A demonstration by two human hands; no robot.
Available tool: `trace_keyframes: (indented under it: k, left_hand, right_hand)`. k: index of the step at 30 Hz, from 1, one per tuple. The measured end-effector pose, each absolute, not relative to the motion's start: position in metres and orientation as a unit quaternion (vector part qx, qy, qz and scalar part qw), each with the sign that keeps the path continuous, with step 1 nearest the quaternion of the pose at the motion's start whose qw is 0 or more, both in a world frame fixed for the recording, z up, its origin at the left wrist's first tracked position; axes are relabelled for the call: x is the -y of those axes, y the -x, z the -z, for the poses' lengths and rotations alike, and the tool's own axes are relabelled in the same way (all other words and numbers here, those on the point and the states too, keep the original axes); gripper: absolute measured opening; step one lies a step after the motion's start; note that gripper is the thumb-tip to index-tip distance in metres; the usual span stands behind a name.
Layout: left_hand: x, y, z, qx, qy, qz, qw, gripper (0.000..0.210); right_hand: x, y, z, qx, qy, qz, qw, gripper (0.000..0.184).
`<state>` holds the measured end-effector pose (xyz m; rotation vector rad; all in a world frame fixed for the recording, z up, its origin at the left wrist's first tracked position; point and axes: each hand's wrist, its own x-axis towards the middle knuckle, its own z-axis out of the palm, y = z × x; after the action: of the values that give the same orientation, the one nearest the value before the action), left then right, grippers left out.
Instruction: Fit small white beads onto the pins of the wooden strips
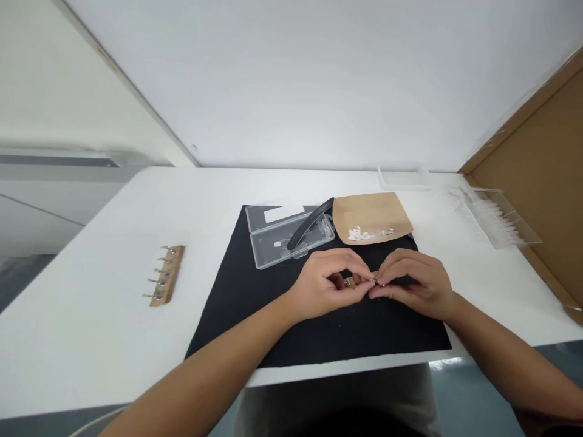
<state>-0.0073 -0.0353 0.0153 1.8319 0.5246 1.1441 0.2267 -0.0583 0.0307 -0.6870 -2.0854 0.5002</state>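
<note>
Over the black mat (282, 340) my left hand (325, 285) and my right hand (412, 282) meet, thumbs and forefingers pinched together. A tiny shiny piece shows where the fingertips touch, too small to name. Just behind the left fingers, part of a small wooden block with a metal fitting (348, 282) is visible; the rest is hidden by my hands. Beyond them stands a brown paper tray (373, 209) holding small white bits. To its left lies an open clear plastic case (273, 252) with small clear and white pieces, and a black curved handle (311, 223) rests across it.
On the white table (104, 340), a wooden strip with several metal clips (166, 276) lies at the left. A clear box of thin white pieces (494, 218) is at the right, near a cardboard panel (537, 152). A shallow clear tray (403, 179) sits by the back wall.
</note>
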Motion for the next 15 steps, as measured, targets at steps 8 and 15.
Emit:
trace_keyframes:
  k: [8, 15]
  left_hand:
    - [0.0352, 0.0085, -0.0155, -0.220, -0.731, -0.461, 0.452, 0.007]
    - [0.0312, 0.0095, -0.0125, -0.194, -0.778, -0.472, 0.366, 0.007]
  right_hand:
    - [0.0560, -0.2271, -0.0263, 0.830, 0.284, -0.216, 0.429, 0.015]
    - [0.0564, -0.2259, -0.0252, 0.829, 0.278, -0.207, 0.439, 0.011]
